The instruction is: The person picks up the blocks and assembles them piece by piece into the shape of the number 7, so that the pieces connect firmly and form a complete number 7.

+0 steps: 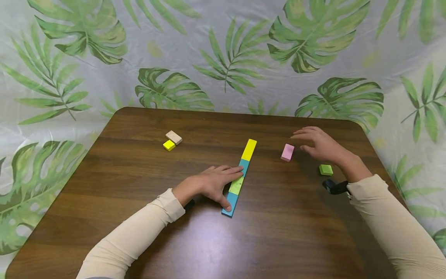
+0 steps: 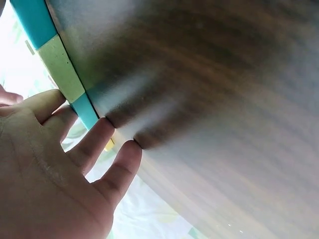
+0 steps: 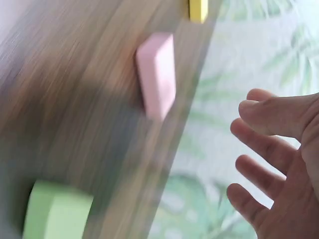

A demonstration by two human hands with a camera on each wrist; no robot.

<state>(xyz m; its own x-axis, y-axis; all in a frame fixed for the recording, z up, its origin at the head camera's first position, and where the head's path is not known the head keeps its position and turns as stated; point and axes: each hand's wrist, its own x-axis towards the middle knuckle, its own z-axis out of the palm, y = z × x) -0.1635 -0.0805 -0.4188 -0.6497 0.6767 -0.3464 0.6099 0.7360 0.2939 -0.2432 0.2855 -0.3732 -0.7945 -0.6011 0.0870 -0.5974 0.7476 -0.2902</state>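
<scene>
A straight row of flat blocks lies on the table: a yellow block [image 1: 249,149] at the far end, then a blue one [image 1: 245,164], a light green one [image 1: 236,186] and another blue one [image 1: 230,204] nearest. My left hand [image 1: 216,183] rests on the row from the left, thumb on the near blue block, a fingertip at the far blue one. Right of the row, a pink block [image 1: 287,152] lies with my right hand [image 1: 318,145] raised beside it, fingers apart and holding nothing. A green block [image 1: 326,169] lies below that hand, near the wrist.
At the back left, a small yellow block [image 1: 169,145] lies against a pale wooden block [image 1: 174,137]. The brown table [image 1: 146,186] has a rounded far edge, with a leaf-patterned cloth [image 1: 237,50] behind it.
</scene>
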